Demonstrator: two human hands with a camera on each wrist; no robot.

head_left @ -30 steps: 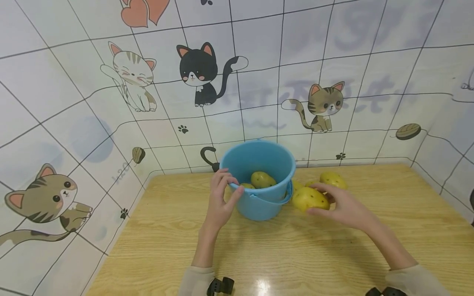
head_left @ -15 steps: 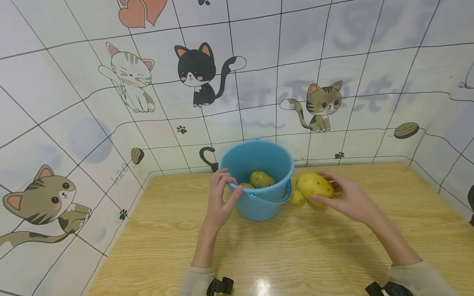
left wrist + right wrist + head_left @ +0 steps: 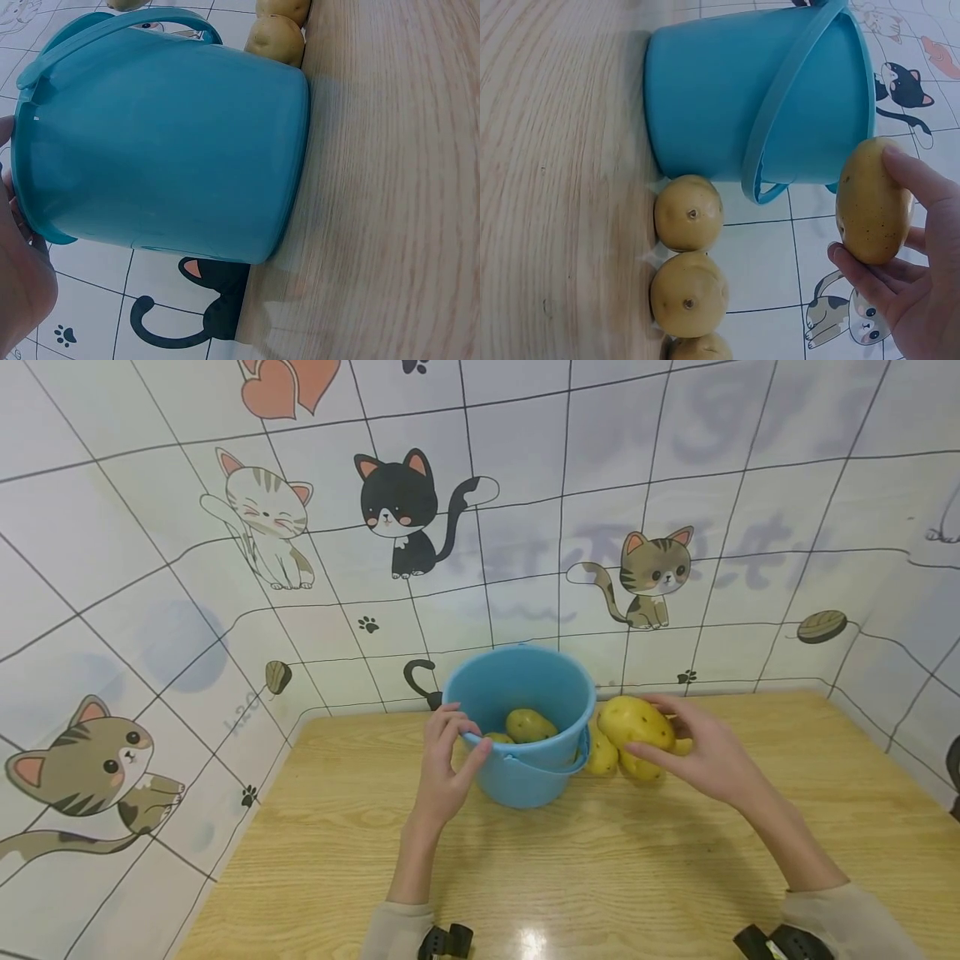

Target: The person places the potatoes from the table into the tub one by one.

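A blue plastic bucket (image 3: 525, 768) stands on the wooden table (image 3: 600, 877) near the back wall, with two potatoes (image 3: 529, 724) showing inside. My left hand (image 3: 444, 768) grips its left rim, thumb on the outside; the bucket wall (image 3: 165, 142) fills the left wrist view. My right hand (image 3: 693, 752) holds a yellow potato (image 3: 634, 722) in the air just right of the bucket rim; the right wrist view shows this potato (image 3: 871, 201) between my fingers and thumb. Loose potatoes (image 3: 688, 213) lie on the table beside the bucket (image 3: 735, 97).
Tiled walls with cat stickers (image 3: 397, 502) close the table at the back and left. The bucket's handle (image 3: 780, 127) hangs down its front. Bare wooden tabletop stretches toward me and to the right.
My right hand has picked a potato off the table and raised it up and left toward the bucket rim. The left hand has stayed on the bucket.
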